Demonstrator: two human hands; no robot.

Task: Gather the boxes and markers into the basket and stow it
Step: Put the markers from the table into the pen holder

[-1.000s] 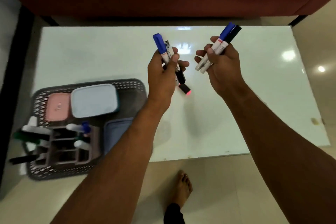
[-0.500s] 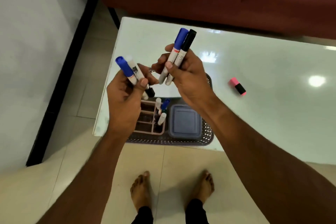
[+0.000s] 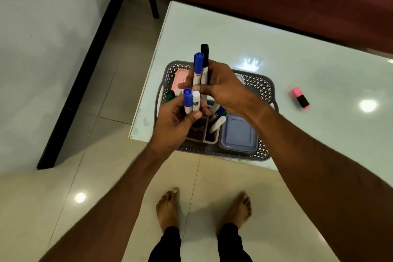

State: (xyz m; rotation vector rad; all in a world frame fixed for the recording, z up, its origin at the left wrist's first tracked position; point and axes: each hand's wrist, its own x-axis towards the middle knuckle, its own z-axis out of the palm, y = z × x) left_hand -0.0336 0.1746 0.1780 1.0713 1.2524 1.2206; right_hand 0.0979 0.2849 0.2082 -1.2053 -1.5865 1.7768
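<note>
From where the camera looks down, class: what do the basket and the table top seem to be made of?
Basket: probably moulded grey plastic, matte, judging by its regular lattice of small holes and rounded rim with a handle loop. Table top: a pale, hard, glossy surface, perhaps glass or polished stone, since it mirrors the ceiling lights sharply; which one cannot be told.

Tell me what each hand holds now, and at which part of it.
The left hand holds two markers by their lower barrels. The right hand holds a blue-capped and a black-capped marker by the middle barrels, caps up.
</note>
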